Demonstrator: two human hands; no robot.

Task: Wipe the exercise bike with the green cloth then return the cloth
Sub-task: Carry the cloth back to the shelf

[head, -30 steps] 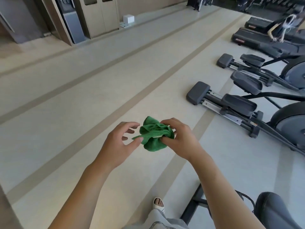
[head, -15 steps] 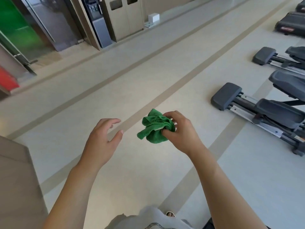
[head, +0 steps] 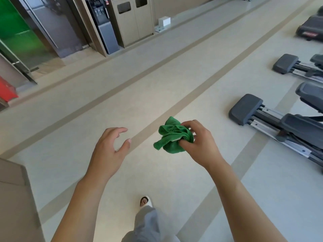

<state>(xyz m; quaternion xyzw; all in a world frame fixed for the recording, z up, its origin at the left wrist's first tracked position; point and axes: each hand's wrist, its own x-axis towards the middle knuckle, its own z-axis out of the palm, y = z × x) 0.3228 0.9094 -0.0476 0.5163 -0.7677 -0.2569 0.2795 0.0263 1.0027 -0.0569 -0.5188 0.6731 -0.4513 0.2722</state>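
A crumpled green cloth (head: 172, 137) hangs in mid-air over the pale floor, bunched up in my right hand (head: 201, 144), whose fingers and thumb curl round it. My left hand (head: 110, 149) floats a short way to the left of the cloth, fingers loosely spread, holding nothing and not touching the cloth. No exercise bike shows in the head view.
Grey elliptical trainers (head: 272, 117) line the right side, with a second one (head: 295, 66) behind. A water dispenser (head: 103, 27) and beige bin cabinet (head: 134, 18) stand at the far wall. A beige counter corner (head: 15, 198) juts in at lower left. My foot (head: 145, 201) is on the floor below.
My left hand let go of the cloth and drew away to the left. The view swung left, so the machines slid toward the right edge and the bike seat left the view.
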